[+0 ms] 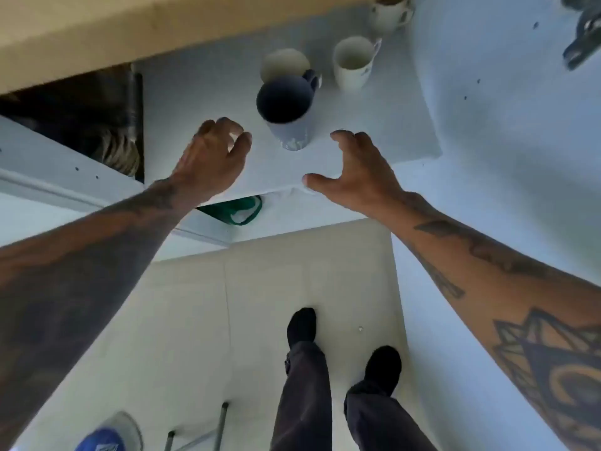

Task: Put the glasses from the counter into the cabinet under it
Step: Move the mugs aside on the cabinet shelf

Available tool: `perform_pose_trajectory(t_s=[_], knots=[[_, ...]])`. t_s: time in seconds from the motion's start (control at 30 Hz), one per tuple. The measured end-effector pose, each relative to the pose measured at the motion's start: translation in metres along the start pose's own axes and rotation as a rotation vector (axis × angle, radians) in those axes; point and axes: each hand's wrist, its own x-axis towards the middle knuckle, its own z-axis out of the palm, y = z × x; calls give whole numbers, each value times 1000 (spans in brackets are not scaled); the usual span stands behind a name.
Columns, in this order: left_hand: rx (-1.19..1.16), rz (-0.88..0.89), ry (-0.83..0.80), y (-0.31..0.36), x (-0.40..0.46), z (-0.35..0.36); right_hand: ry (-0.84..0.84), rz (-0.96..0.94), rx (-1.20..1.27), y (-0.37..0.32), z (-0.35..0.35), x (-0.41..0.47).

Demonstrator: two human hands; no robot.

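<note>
Head view, only cam.

- Shelf [201, 92]: white board inside the open cabinet, w/ four cups on it.
- Grey mug [286, 115]: nearest item, upright, long axis vertical, mouth up, handle turned to the far right side. Sits between both hands, just beyond the fingertips.
- Left hand [211, 157]: fingers curled, loosely spread, holding nothing; mug lies to its right and slightly ahead, close but apart.
- Right hand [353, 177]: fingers spread wide, thumb out, empty; heel looks to be on or over the shelf's front edge, can't tell which. Mug lies to its left and ahead.
- Judgement: left hand is nearer the mug; both appear clear of it, so it seems set down or due a nudge.
- White cup [354, 63]: right rear, upright, handle at the far right.
- 2nd white cup [390, 11]: top edge, partly cut off.
- Pale cup [284, 63]: behind the grey mug, half hidden.
- Desk [97, 27]: tan slab above, edge-on.
- Green-rimmed item [237, 209]: below the shelf.
- Writing/brands: faint print low on the grey mug and white cup, unreadable.
</note>
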Motion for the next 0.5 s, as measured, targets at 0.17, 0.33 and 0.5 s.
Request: perform_pose_trajectory(t_s=[0.17,0.33,0.5], knots=[[-319,-148,28,-19,99,13,294,-15,268,3,73,54],[-591,-160,-259,4,166,6,626,-37,428,-20,98,100],[-569,-112,-429,17,185,22,623,-44,438,-16,94,95]])
